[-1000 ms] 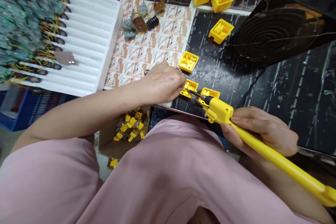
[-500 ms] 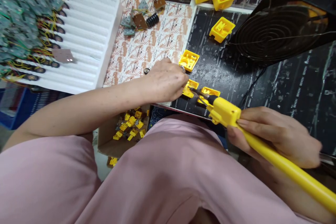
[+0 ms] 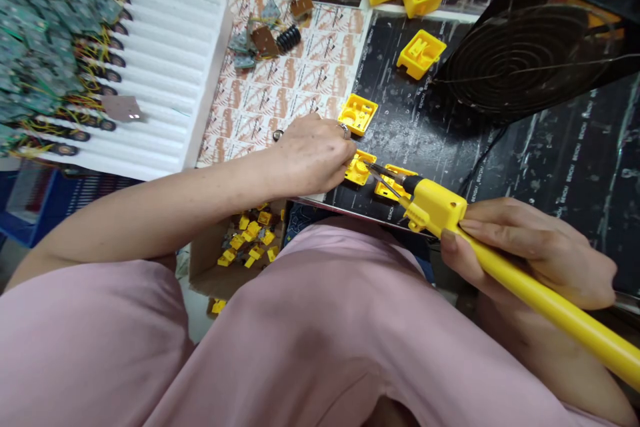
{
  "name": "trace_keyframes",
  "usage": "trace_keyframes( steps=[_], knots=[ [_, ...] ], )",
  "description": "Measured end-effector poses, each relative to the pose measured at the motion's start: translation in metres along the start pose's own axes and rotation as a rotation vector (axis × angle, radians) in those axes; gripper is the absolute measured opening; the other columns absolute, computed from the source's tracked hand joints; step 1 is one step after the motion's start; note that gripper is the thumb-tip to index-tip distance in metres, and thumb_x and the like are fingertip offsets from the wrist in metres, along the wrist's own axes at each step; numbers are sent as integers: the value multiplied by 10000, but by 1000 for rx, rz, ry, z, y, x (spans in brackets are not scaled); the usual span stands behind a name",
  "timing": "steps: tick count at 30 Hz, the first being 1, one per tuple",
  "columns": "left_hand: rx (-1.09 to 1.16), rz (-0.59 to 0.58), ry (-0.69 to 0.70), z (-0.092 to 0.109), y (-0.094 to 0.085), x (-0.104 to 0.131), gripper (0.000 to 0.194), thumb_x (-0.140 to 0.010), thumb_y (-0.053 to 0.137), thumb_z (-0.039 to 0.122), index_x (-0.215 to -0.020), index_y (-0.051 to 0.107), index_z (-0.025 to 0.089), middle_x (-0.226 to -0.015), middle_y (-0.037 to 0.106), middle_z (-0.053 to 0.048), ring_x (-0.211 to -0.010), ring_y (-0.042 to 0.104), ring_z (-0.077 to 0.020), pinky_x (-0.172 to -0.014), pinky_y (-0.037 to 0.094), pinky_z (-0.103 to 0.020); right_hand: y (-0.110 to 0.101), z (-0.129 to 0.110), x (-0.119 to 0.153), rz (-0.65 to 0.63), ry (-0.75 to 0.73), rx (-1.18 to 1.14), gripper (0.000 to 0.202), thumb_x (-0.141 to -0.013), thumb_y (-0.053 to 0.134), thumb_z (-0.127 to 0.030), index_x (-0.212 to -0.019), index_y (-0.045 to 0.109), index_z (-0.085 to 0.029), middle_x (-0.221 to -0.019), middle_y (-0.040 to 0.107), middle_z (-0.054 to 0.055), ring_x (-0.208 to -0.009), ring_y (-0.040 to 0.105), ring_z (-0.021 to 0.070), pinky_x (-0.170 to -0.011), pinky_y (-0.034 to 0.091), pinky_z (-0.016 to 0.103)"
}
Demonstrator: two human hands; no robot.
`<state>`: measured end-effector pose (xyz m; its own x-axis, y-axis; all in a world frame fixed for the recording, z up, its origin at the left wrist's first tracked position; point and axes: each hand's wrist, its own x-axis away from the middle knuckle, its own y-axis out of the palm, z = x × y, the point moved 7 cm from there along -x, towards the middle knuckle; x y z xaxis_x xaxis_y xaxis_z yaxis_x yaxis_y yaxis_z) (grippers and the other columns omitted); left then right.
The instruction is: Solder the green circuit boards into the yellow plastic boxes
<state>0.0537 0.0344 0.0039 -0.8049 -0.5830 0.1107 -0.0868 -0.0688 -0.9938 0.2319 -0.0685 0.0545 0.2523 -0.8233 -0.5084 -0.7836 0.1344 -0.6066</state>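
Tool (image 3: 440, 205): yellow, with a black collar and thin dark prongs pointing down into the near housing; the rear of its handle is cut off by the right edge. Whether the prongs touch plastic or hover just above it cannot be made out.
Right hand (image 3: 537, 247): fingers closed around the handle, thumb on the near side; parts of the fingers are hidden behind it.
Left hand (image 3: 315, 155): back turned up, fingers bent down at the left side of the near housing; the fingertips are out of sight, so I cannot tell whether they grip it.
Near housing (image 3: 357, 170): yellow open box on the dark worktop (image 3: 425, 127), close to its front edge, its left side covered by the hand.
Second housing (image 3: 393, 188): just to the right, partly hidden under the prongs.
Third housing (image 3: 357, 115): beyond the left hand, open side up.
Metal disc (image 3: 278, 135): beside the left wrist, too small to identify.
White tray (image 3: 160, 67): ridged, with heaped green boards (image 3: 45, 33) cut off at the left edge; individual boards blur together.
Carton (image 3: 207, 277): below the worktop, holding yellow pieces, partly hidden by the forearm and pink clothing.
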Motion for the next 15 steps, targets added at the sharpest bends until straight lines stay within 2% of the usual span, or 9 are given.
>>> trace_keyframes(
  steps=[5,10,13,15],
  knots=[
    [11,38,21,-2,2,4,235,-876,503,272,-758,679,170,-774,683,-65,-749,649,-224,-589,410,-335,9,-4,-4,47,-22,-78,328,-742,770,-40,-916,641,-287,-714,682,-46,-578,661,133,-468,540,242],
    [29,52,15,-2,4,4,219,-864,516,259,-753,678,164,-771,680,-67,-757,647,-222,-606,416,-335,20,-4,-4,61,-127,-92,308,-720,804,-64,-897,634,-250,-713,684,-34,-587,663,137,-470,547,242],
    [37,50,16,-2,4,2,215,-858,521,259,-749,678,160,-767,680,-70,-756,643,-222,-619,427,-338,18,-4,-3,42,-143,-96,264,-738,788,-80,-873,638,-249,-696,672,-40,-558,643,126,-445,522,233],
    [31,42,19,-1,5,2,212,-854,522,258,-751,678,160,-764,678,-71,-755,643,-226,-621,432,-342,10,-1,0,77,-69,-93,230,-756,777,-81,-868,652,-240,-710,672,-25,-576,643,123,-464,521,232]
  ],
)
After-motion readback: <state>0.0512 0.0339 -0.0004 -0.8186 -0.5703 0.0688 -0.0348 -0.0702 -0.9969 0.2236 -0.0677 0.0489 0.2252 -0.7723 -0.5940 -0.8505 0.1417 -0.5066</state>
